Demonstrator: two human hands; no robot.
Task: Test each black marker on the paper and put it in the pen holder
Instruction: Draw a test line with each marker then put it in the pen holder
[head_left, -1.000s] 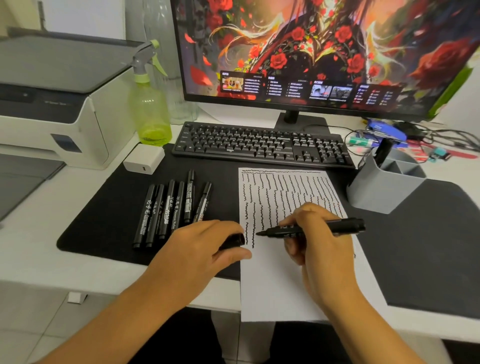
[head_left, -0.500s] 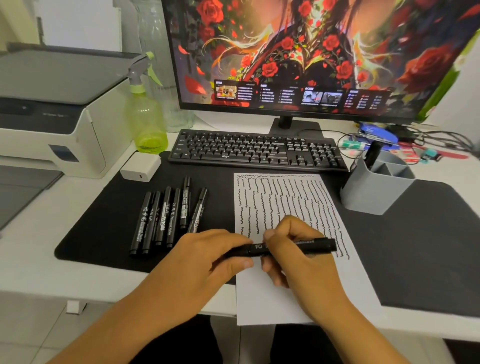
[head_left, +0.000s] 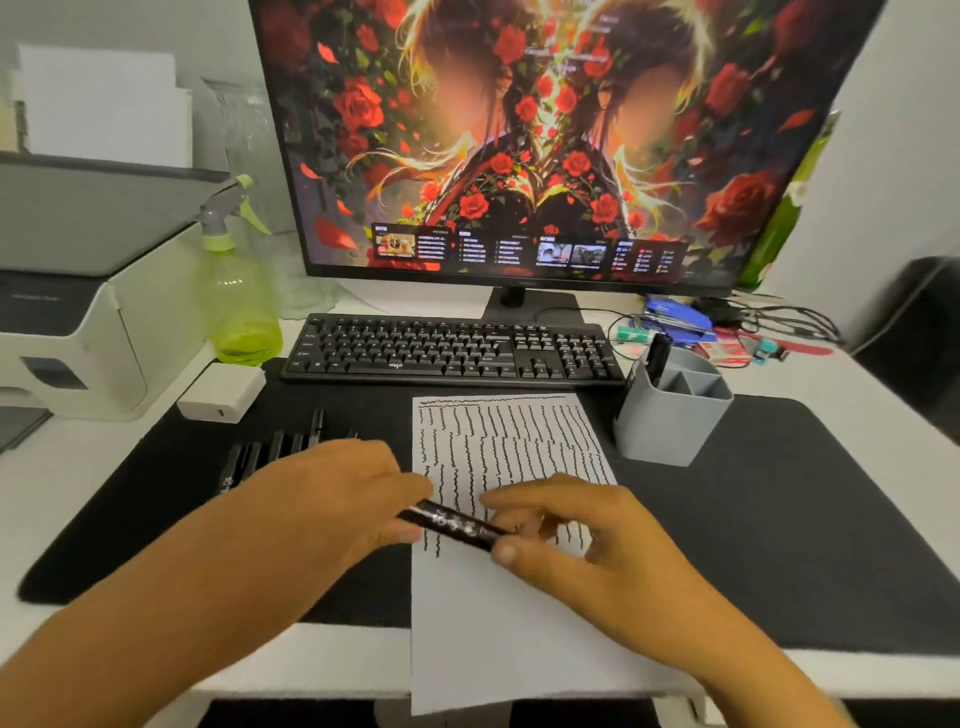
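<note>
I see both hands pinching one black capped marker (head_left: 451, 525) over the scribbled white paper (head_left: 511, 597) — left grip (head_left: 337, 499) one end, right grip (head_left: 582, 540) the other; grey plastic pen holder (head_left: 670, 415) lies up-right, nearer my right.

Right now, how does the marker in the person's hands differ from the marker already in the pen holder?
The held marker lies nearly flat above the paper, gripped at its ends by the left hand and the right hand; the marker in the pen holder stands upright, untouched, in a back compartment of the grey pen holder. The held marker shows white print; the stored one shows none from here. Both are black.
</note>
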